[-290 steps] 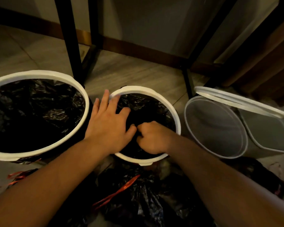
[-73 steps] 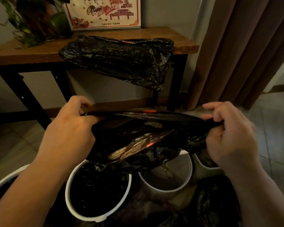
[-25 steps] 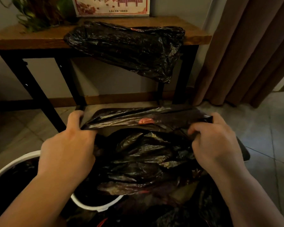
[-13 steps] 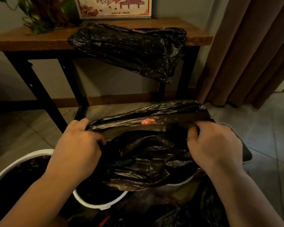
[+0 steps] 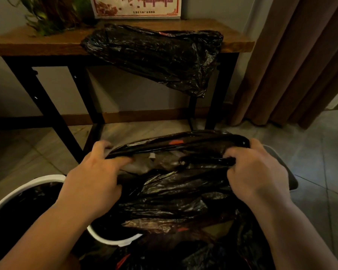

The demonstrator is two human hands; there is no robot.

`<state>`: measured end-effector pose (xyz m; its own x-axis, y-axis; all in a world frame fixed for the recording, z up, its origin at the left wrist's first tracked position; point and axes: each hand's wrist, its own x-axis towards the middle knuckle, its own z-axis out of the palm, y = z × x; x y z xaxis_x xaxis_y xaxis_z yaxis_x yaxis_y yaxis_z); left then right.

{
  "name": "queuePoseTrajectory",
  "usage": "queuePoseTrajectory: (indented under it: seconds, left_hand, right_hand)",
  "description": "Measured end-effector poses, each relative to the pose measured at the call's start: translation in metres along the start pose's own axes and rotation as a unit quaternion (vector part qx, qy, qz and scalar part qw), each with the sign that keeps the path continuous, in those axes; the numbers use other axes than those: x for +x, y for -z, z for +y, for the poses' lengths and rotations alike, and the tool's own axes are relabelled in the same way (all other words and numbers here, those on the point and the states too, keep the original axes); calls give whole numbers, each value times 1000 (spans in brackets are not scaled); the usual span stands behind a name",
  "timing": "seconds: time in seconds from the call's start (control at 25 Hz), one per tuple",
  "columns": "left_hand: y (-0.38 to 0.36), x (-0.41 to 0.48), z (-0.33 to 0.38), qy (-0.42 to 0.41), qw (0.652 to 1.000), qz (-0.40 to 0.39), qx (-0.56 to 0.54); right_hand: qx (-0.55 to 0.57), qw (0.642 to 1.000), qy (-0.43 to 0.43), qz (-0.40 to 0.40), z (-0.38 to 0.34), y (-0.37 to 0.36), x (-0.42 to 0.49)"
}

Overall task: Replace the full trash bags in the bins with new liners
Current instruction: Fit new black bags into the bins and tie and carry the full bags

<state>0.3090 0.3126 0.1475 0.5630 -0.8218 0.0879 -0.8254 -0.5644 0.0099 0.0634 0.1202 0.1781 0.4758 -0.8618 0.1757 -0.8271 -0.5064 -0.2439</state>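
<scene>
left hand at 9 o'clock, thumb and curled fingers pinching black liner rim | right hand at 3 o'clock, fist gripping same rim | bare forearms enter from 7 and 5 o'clock

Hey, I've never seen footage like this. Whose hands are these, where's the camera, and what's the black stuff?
No machine here: a person wears a camera on the head, so you look down at their own hands. The left hand and right hand each grip an edge of a black liner, pulling its mouth open. Lower left stand a large bin and a small bin, white-rimmed, black plastic inside. Behind, another bag hangs off a wooden table, a curtain to its right.
</scene>
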Motion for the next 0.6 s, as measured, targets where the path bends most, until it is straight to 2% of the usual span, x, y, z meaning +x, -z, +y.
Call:
queuePoseTrajectory:
  seconds: [0.12, 0.2, 0.32, 0.4, 0.44, 0.48, 0.6]
  left_hand:
    - [-2, 2, 0, 6, 999, -26, 44]
    - [-3, 3, 0, 39, 996, -39, 66]
    - [-10, 4, -2, 81, 993, -81, 42]
    - [-14, 3, -1, 88, 993, -77, 31]
    - [-15, 4, 1, 88, 994, -64, 20]
    - [-14, 4, 3, 85, 995, -49, 5]
    - [-8, 7, 8, 79, 996, -24, -46]
  right_hand:
    - [42, 999, 25, -4, 0, 7, 0]
    - [87, 992, 77, -43, 1, 6, -1]
    - [192, 957, 155, -152, -7, 7, -3]
    - [261, 922, 169, -230, -8, 4, -3]
    - [290, 910, 167, -243, -6, 2, -3]
    - [298, 911, 159, -235, -3, -1, -2]
    - [264, 943, 129, -153, 3, -10, 4]
